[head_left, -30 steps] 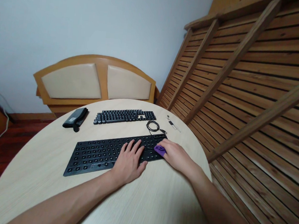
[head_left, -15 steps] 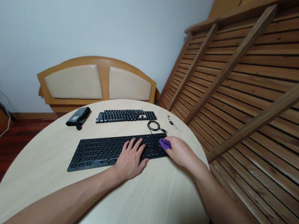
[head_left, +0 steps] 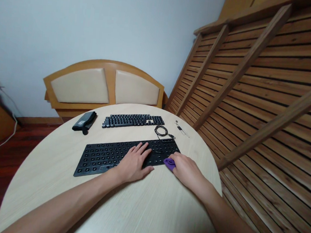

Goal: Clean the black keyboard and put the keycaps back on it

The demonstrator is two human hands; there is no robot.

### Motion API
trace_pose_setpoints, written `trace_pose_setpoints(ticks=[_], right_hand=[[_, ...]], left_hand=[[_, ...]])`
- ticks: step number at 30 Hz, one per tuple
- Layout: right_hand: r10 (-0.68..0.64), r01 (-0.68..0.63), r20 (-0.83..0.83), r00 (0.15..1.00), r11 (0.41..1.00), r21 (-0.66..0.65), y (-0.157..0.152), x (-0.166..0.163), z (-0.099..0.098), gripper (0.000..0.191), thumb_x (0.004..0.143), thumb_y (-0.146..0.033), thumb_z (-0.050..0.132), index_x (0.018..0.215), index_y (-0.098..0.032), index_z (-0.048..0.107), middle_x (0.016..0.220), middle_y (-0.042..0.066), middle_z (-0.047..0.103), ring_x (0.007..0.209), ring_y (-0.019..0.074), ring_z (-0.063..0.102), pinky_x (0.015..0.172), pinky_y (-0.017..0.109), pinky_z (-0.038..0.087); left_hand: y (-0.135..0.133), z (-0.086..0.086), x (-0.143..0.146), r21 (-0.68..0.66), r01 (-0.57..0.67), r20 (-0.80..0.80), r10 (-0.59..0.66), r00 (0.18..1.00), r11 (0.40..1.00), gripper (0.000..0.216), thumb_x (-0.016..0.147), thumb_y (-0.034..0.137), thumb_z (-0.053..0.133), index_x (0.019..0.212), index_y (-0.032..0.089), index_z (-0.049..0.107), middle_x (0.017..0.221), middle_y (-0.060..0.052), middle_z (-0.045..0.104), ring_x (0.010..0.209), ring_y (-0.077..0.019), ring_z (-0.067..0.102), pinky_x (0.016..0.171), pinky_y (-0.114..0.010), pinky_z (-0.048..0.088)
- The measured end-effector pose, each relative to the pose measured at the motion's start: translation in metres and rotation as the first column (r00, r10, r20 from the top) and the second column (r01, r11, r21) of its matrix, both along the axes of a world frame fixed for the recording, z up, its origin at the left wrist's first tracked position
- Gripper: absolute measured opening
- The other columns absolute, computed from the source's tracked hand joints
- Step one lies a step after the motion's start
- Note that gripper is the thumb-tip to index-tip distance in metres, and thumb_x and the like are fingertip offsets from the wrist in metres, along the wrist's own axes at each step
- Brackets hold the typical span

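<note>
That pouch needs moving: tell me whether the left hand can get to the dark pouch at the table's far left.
Probably yes. The left hand lies flat and empty on the near keyboard; the dark pouch sits past its far left corner on the table, with nothing standing between.

The right hand [head_left: 187, 170] hides most of a purple piece [head_left: 170, 163], maybe cloth.

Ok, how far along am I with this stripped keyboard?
Looks done: the keycaps are all off and set in a block farther back. In hand: your left hand lies flat on the bare keyboard while your right hand holds a purple piece at its near right edge. Left, probably: more of the board, and no cap is back on.
</note>
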State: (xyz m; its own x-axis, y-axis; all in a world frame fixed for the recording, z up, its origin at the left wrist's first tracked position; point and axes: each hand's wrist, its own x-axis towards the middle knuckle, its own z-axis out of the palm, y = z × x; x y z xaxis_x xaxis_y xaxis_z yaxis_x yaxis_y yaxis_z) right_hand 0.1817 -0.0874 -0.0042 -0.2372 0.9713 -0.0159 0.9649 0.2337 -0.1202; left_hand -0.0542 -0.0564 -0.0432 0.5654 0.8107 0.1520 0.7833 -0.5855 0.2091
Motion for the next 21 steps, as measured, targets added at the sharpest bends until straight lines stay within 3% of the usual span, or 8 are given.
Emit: trace_pose_setpoints(ticks=[3, 6, 10, 12, 16, 21], right_hand=[[0.011, -0.011, 0.009, 1.0, 1.0, 0.003, -0.004, -0.004, 0.004, 0.023, 0.091, -0.009, 0.055, 0.101, -0.021, 0.073, 0.101, 0.006, 0.072, 0.09, 0.023, 0.07, 0.07, 0.029, 0.042], [0.123, -0.122, -0.015, 0.992, 0.992, 0.021, -0.009, -0.019, 0.006, 0.026, 0.088, -0.005, 0.057, 0.101, -0.021, 0.072, 0.1, 0.005, 0.071, 0.089, 0.0219, 0.07, 0.069, 0.029, 0.042], [0.389, -0.385, -0.021, 0.921, 0.917, 0.099, -0.011, -0.05, -0.003, 0.023, 0.09, -0.009, 0.061, 0.106, -0.022, 0.07, 0.103, 0.004, 0.07, 0.091, 0.0211, 0.068, 0.073, 0.029, 0.045], [0.456, -0.453, 0.017, 0.89, 0.88, 0.142, -0.009, -0.06, -0.014, 0.023, 0.092, -0.009, 0.06, 0.109, -0.021, 0.069, 0.105, 0.006, 0.069, 0.091, 0.0212, 0.067, 0.076, 0.03, 0.046], [0.424, -0.421, 0.008, 0.906, 0.896, 0.141, -0.004, -0.059, -0.03, 0.024, 0.091, -0.005, 0.06, 0.108, -0.019, 0.07, 0.104, 0.006, 0.067, 0.091, 0.0219, 0.066, 0.079, 0.032, 0.048], [0.307, -0.302, -0.078, 0.948, 0.951, 0.072, -0.003, -0.029, -0.028, 0.034, 0.085, 0.003, 0.057, 0.107, -0.019, 0.071, 0.105, 0.005, 0.068, 0.098, 0.0203, 0.067, 0.084, 0.028, 0.048]], left_hand=[[0.011, 0.01, -0.036, -0.026, 0.063, -0.009, -0.063, 0.998, 0.998, 0.086, 0.087, 0.068, 0.059, 0.152, 0.014, 0.043, 0.165, -0.017, 0.028, 0.153, -0.0405, 0.019, 0.121, -0.055, 0.029], [0.02, 0.012, -0.074, -0.045, 0.029, -0.042, -0.031, 0.999, 0.999, 0.103, 0.078, 0.078, 0.063, 0.155, 0.015, 0.037, 0.164, -0.02, 0.027, 0.15, -0.0443, 0.026, 0.119, -0.06, 0.031], [0.026, 0.003, -0.103, 0.001, 0.035, 0.034, -0.035, 0.999, 0.999, 0.081, 0.091, 0.069, 0.053, 0.151, 0.015, 0.041, 0.158, -0.018, 0.042, 0.143, -0.0357, 0.044, 0.118, -0.054, 0.036], [0.027, -0.002, -0.107, 0.028, 0.045, 0.064, -0.047, 0.997, 0.999, 0.069, 0.096, 0.062, 0.05, 0.147, 0.016, 0.046, 0.153, -0.017, 0.049, 0.139, -0.0329, 0.049, 0.117, -0.051, 0.038], [0.03, -0.004, -0.107, 0.035, 0.057, 0.064, -0.06, 0.996, 0.998, 0.064, 0.095, 0.057, 0.053, 0.144, 0.016, 0.048, 0.151, -0.016, 0.051, 0.137, -0.0318, 0.051, 0.117, -0.049, 0.038], [0.033, -0.002, -0.11, -0.004, 0.078, 0.059, -0.077, 0.995, 0.997, 0.071, 0.091, 0.062, 0.058, 0.145, 0.016, 0.048, 0.152, -0.016, 0.05, 0.138, -0.0321, 0.05, 0.117, -0.048, 0.038]])
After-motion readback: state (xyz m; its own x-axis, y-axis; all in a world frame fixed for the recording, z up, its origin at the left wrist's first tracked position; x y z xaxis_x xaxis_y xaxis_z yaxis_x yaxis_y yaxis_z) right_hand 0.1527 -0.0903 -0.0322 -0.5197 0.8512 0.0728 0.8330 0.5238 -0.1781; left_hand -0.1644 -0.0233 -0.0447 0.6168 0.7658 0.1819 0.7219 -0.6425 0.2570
